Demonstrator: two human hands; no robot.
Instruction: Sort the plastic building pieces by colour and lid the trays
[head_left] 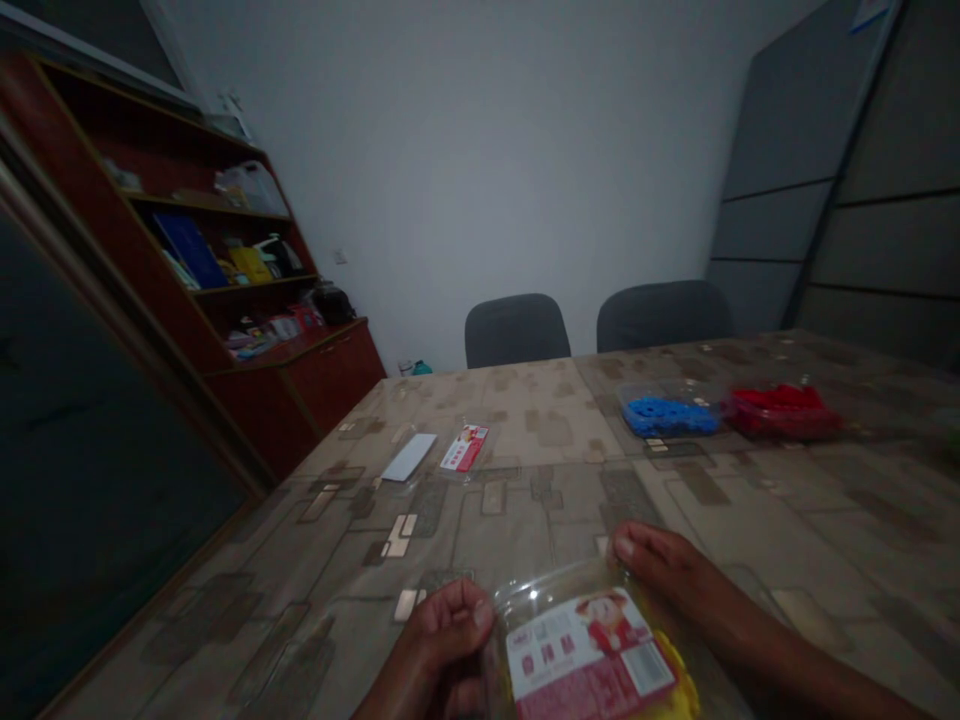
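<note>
A clear plastic box [551, 585] with a printed pink-and-white label and yellow contents is held low at the front of the table. My left hand [450, 635] pinches its left edge, thumb on top. At the box's upper right corner my right hand [660, 560] has its fingers closed on the rim. Part of the yellow contents [681, 675] shows beyond the label's right side; the label hides the rest. The bottom of the box is cut off by the frame.
A clear box of blue pieces [669, 415] and another of red pieces [784, 410] stand at the right. Further left lie a white-faced clear lid [410, 457] and a labelled clear lid [465, 448]. Two grey chairs [517, 330] stand behind the patterned table [540, 500].
</note>
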